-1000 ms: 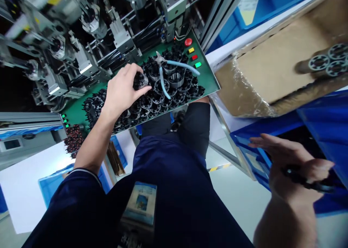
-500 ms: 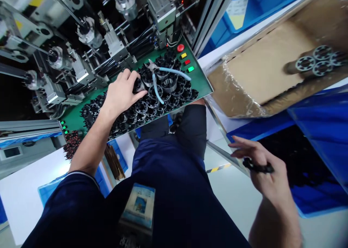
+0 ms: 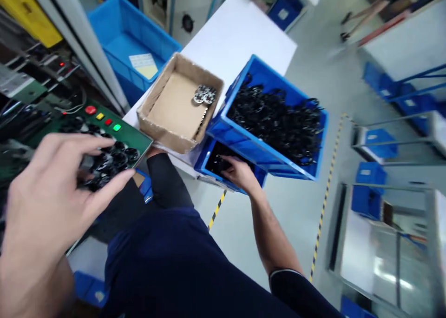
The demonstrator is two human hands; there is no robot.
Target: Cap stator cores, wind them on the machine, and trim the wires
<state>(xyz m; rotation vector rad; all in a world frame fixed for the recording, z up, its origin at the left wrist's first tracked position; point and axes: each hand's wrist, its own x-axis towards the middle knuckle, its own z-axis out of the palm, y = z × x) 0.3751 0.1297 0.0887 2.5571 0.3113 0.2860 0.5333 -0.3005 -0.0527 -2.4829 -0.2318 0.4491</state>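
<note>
The black ring-shaped parts (image 3: 108, 162) lay heaped on the green control panel (image 3: 137, 139), the left hand (image 3: 49, 206) spread over them, fingers splayed, no clear grasp. Beyond the panel, the right hand (image 3: 240, 173) reached into a small blue bin (image 3: 204, 167), its grip hidden; a fuller blue crate (image 3: 268, 155) sat just behind.

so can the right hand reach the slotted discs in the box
Probably yes: the right hand is at the lower blue crate, close to the slotted discs; only the cardboard box's wall lies between.
</note>
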